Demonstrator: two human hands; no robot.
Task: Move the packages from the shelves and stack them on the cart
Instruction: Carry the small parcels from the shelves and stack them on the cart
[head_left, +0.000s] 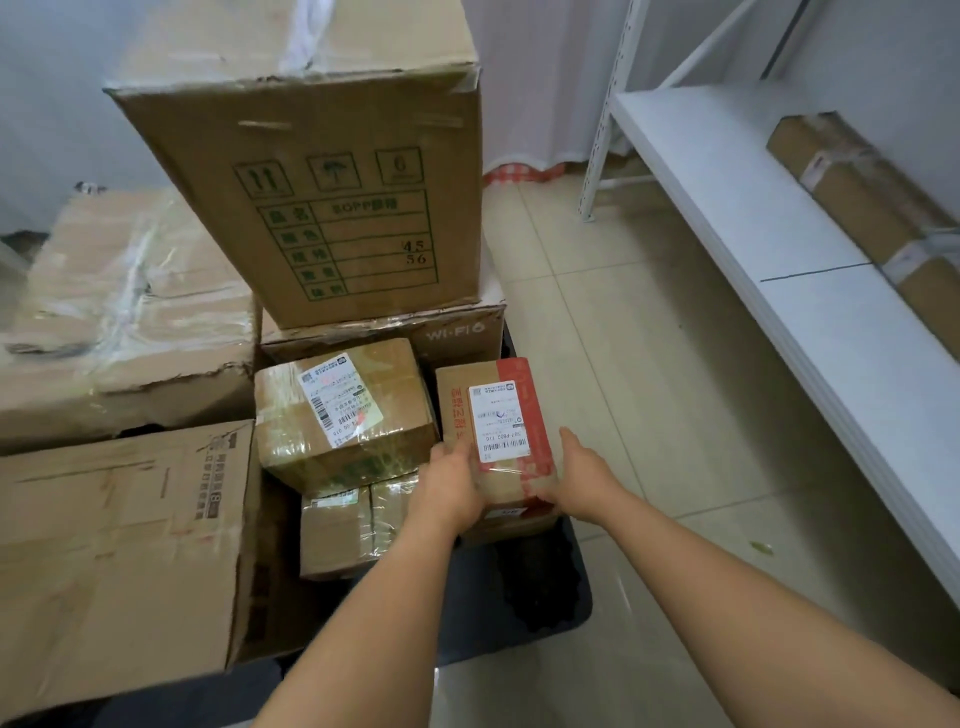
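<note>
A small brown package with red tape and a white label lies at the right edge of the stack on the dark cart. My left hand grips its near left corner and my right hand holds its near right side. Left of it sits a taped package with a label, with two smaller taped boxes below. Behind rise a "WI-FI 6" box and a large printed carton. One long brown package lies on the white shelf at the right.
Big cartons fill the cart's left side, one wrapped in clear film. Beige tiled floor runs between cart and shelf. The shelf's white upright stands at the back, near a white curtain.
</note>
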